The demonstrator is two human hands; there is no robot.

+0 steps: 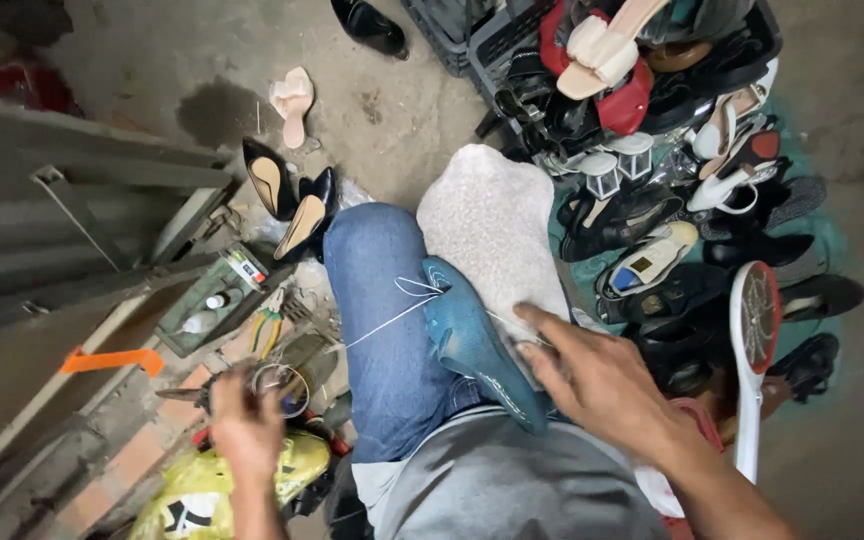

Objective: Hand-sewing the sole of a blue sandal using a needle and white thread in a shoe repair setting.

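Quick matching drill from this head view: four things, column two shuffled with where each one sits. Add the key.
Things
1. teal shoe
2. yellow-handled pliers
3. pink sandal
4. racket-shaped swatter

Places
A. alone on the concrete floor, top of the view
B. on the lap, under the right hand
C. beside the shoe pile, right of the view
D. in the clutter near the left hand

Pairs: 1-B, 2-D, 3-A, 4-C

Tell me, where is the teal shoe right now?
In the head view, the teal shoe lies on the person's lap, against a pale cloth, just left of the right hand, with white thread trailing from it.
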